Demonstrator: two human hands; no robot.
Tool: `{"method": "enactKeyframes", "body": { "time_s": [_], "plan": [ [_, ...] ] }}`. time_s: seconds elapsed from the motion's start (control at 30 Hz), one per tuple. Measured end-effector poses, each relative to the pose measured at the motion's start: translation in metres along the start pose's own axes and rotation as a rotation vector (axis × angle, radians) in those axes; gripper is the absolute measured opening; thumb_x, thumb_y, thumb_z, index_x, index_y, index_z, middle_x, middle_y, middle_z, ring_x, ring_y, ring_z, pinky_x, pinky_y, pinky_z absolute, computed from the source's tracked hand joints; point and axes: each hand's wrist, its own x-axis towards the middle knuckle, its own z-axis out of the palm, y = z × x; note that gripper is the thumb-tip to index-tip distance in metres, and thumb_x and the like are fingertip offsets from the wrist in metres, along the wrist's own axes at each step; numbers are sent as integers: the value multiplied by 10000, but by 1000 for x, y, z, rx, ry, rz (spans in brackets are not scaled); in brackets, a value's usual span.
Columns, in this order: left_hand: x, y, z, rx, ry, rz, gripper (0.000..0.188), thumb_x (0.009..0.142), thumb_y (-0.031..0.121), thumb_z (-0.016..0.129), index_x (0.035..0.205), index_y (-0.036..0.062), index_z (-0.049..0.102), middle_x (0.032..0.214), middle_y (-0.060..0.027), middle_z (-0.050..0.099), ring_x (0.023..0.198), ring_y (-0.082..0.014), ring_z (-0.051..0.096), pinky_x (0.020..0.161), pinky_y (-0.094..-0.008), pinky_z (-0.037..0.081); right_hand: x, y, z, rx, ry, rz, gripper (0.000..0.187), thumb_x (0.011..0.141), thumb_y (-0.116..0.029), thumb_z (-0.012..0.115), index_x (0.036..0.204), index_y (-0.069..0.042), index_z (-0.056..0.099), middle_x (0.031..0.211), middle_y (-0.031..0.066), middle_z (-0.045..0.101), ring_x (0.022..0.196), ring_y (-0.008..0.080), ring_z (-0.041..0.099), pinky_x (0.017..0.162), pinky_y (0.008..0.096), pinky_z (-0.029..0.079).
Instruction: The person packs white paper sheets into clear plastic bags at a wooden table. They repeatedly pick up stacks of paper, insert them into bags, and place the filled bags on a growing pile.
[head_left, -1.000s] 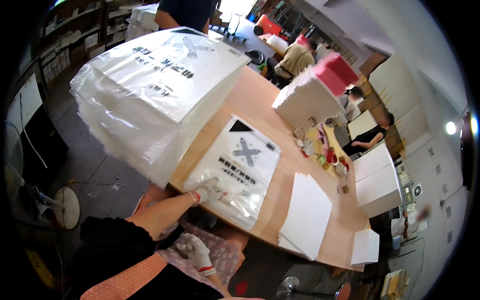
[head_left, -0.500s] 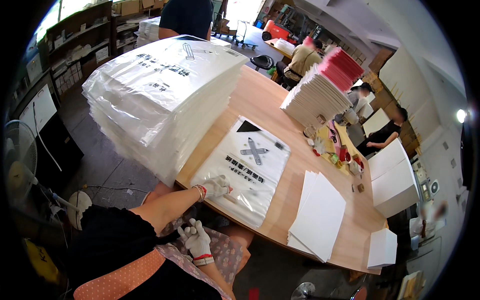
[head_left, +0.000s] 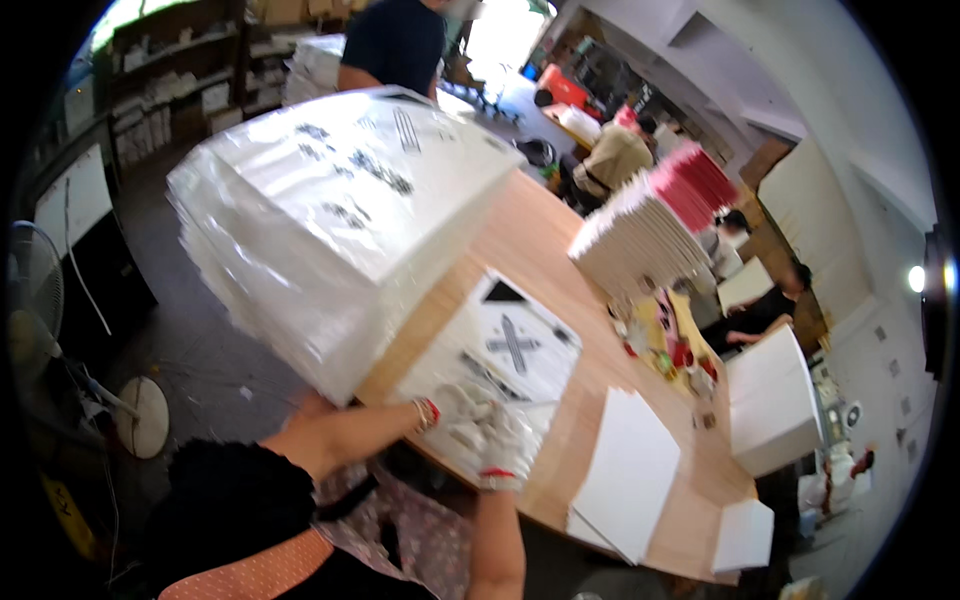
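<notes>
A clear plastic bag of white paper (head_left: 545, 345), printed with crossed pencils and dark lettering, lies flat on the wooden table in front of me. On its near part rests my left hand (head_left: 460, 408), in a whitish glove with a red band at the wrist. Close beside it, nearly touching, my right hand (head_left: 499, 448) is also gloved and over the same bag's near edge. Motion smears the fingers of both, so their grip on the plastic does not show. A tall stack of similar filled bags (head_left: 310, 230) stands to the left.
Loose white sheets (head_left: 625, 465) lie to the right on the table (head_left: 540, 232). Behind are a white stack (head_left: 630, 240) topped with pink, and small tools on a yellow cloth (head_left: 670, 325). White board stacks (head_left: 775, 400) line the right edge. A person (head_left: 395, 45) stands beyond the bags.
My right hand has risen from my lap onto the bag, beside the left. My left hand has moved slightly right and farther along the bag. The view has shifted a little.
</notes>
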Motion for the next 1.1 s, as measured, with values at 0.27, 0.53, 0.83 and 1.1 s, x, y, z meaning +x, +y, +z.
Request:
{"method": "enactKeyframes", "body": {
  "time_s": [0.27, 0.53, 0.83, 1.1],
  "plan": [
    [41, -29, 7, -852, 148, -862, 245, 897, 276, 545, 772, 81, 624, 687, -17, 627, 625, -123, 557, 608, -296, 454, -2, 36, -29, -521, 554, -311, 293, 813, -208, 625, 1022, -4, 611, 1116, 200, 592, 1021, 375, 553, 857, 407, 443],
    [96, 67, -49, -661, 13, -512, 250, 827, 233, 577, 987, 42, 586, 776, -92, 650, 776, -194, 634, 722, -342, 479, 69, 39, 55, -590, 351, -88, 543, 766, -289, 635, 1233, -41, 514, 1206, 197, 541, 1169, 371, 458, 971, 464, 364],
    [53, 49, -41, 369, 196, -36, 419, 847, 286, 583, 1185, 49, 509, 1022, -178, 586, 907, -310, 594, 770, -413, 479, -49, 44, 3, 157, -14, -200, 234, 834, -131, 623, 1028, -4, 656, 921, 78, 600, 868, 177, 556, 763, 320, 458],
    [-68, 90, -90, -206, 339, -214, 386, 869, 7, 536, 1249, 12, 465, 1065, -71, 562, 952, -157, 548, 831, -283, 463, -139, 102, -157, -282, 368, 201, 431, 823, -232, 681, 1163, 7, 564, 1088, 201, 606, 969, 308, 598, 851, 383, 480]
  ]
}}
